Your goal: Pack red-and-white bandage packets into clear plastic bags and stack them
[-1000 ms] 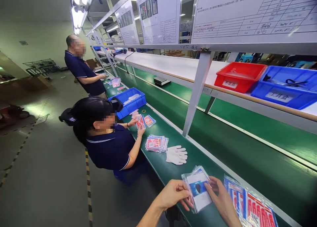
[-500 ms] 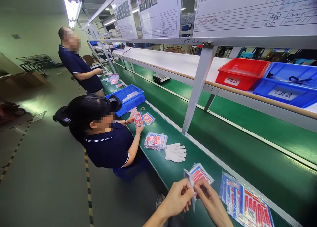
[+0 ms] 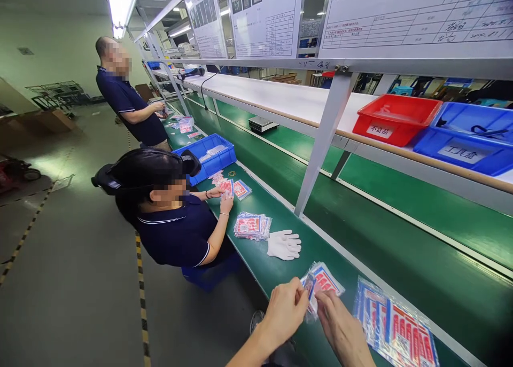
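Both of my hands pinch one clear plastic packet [image 3: 309,295] with a printed card inside, held on edge just above the green bench [image 3: 280,271]. My left hand [image 3: 285,309] grips its near edge and my right hand [image 3: 340,324] holds its right side. Under the packet lies a small pile of red and blue packets [image 3: 326,279]. A larger stack of the same packets [image 3: 395,327] rests to the right of my right hand.
White gloves [image 3: 284,244] and another packet stack [image 3: 251,225] lie further along the bench. A seated co-worker [image 3: 172,223] handles packets beside a blue bin [image 3: 210,156]; another person [image 3: 128,108] stands beyond. Red bin [image 3: 395,118] and blue bin [image 3: 467,137] sit on the shelf.
I turned the packet from lying flat, card face up, to standing on edge between my fingers, and my hands drew closer together. The seated co-worker keeps sorting packets.
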{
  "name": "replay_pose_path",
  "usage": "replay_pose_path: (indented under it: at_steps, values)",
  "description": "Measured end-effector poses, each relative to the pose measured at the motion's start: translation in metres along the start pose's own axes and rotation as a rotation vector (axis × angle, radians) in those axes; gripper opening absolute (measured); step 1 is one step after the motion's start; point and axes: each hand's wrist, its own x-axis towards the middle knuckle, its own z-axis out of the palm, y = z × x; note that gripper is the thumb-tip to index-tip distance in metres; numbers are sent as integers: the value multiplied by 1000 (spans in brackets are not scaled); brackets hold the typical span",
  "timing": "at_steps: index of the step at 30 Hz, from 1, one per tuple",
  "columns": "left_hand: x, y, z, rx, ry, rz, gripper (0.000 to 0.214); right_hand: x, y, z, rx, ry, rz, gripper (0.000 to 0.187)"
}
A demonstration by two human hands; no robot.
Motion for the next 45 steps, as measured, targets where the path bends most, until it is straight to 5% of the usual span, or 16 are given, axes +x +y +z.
replay_pose_path:
  at_steps: [7,15,20,23,25,28,32,40,45]
  values:
    - [-14,14,6,201,42,181,16,-2,2,-2,106,-199,33,35]
    - [-26,19,28,352,90,420,9,10,-2,-4,680,-222,298,42]
    - [-29,12,30,153,107,378,8,18,-6,-16,781,-285,270,50]
    - [-30,2,13,-88,317,347,13,18,-8,-28,848,-277,392,54]
    - [-29,-8,-4,-211,442,188,25,17,-8,-36,871,-289,583,57]
    - [-25,-22,-27,-417,309,-41,33,14,-9,-41,845,-293,805,65]
    - [-26,-22,-40,-644,4,-58,43,16,-6,-29,862,-270,781,67]
    - [-35,-1,-54,-469,33,25,33,17,2,34,1064,-234,744,72]
    - [-33,2,-61,-378,1,64,30,16,-12,41,1157,-95,739,64]
